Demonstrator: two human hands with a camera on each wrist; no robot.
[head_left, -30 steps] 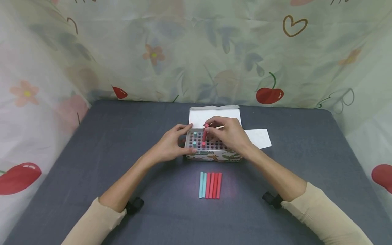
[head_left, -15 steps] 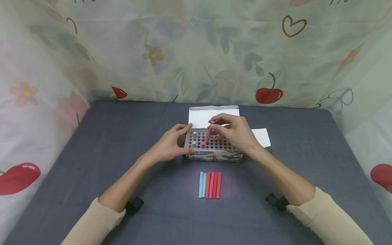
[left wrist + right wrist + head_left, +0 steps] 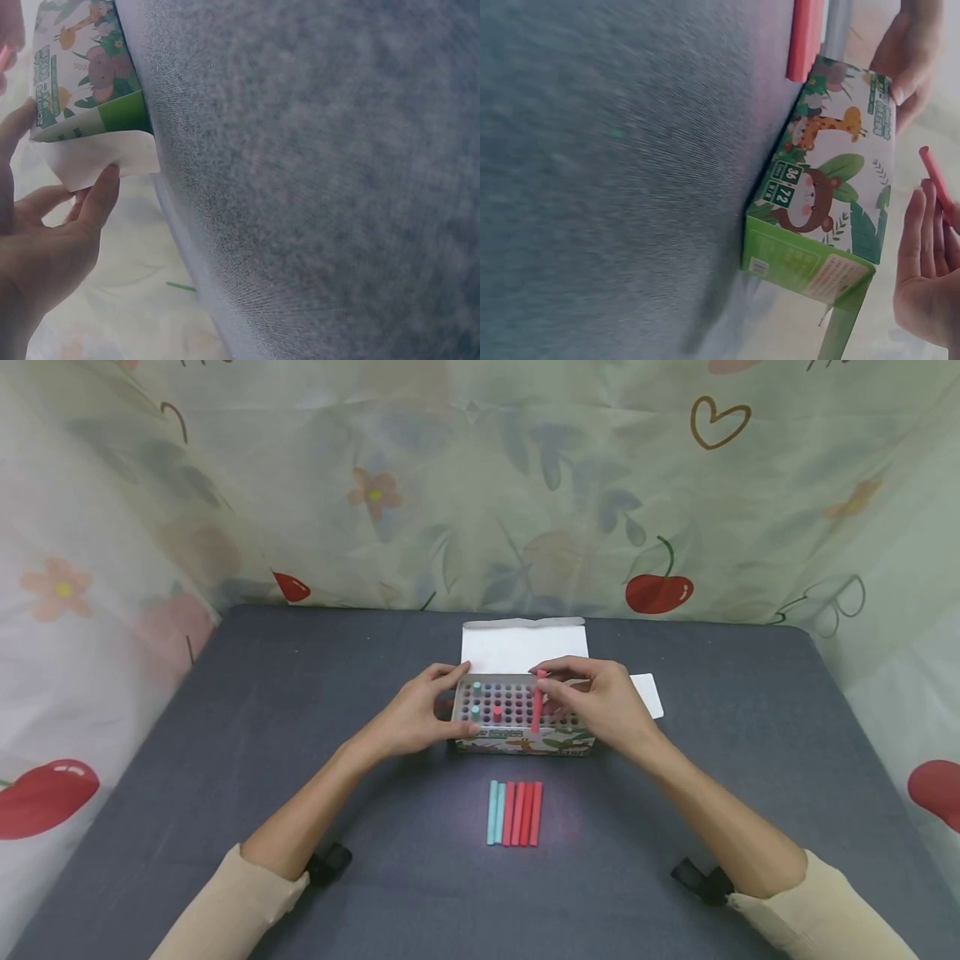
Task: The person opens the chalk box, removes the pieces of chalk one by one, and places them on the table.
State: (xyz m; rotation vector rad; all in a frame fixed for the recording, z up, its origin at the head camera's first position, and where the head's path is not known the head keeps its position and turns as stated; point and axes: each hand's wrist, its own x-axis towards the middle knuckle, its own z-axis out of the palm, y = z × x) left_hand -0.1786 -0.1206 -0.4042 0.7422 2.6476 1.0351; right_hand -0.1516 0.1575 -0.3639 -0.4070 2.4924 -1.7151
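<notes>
The animal-print chalk box [image 3: 525, 743] stands with its lid raised, showing a grid of holes. My left hand [image 3: 416, 714] grips its left end, thumb at the front edge and fingers at the back corner. In the left wrist view, fingertips touch a white flap [image 3: 101, 157]. My right hand [image 3: 603, 697] pinches a red chalk stick [image 3: 537, 706] near its top, nearly upright in front of the right half of the grid. The right wrist view shows this stick above the box's top edge. Two teal sticks [image 3: 476, 712] and one red stick [image 3: 497, 714] stand in holes at the left.
Two teal chalk sticks [image 3: 492, 812] and several red ones [image 3: 527, 814] lie side by side on the dark tablecloth [image 3: 390, 893] before the box. A white flap [image 3: 647, 695] sticks out at the box's right. A patterned curtain [image 3: 450, 527] hangs behind the table.
My right hand has carried the red chalk stick rightward from the left part of the grid and nearer the box's front. My left hand has kept its place on the box.
</notes>
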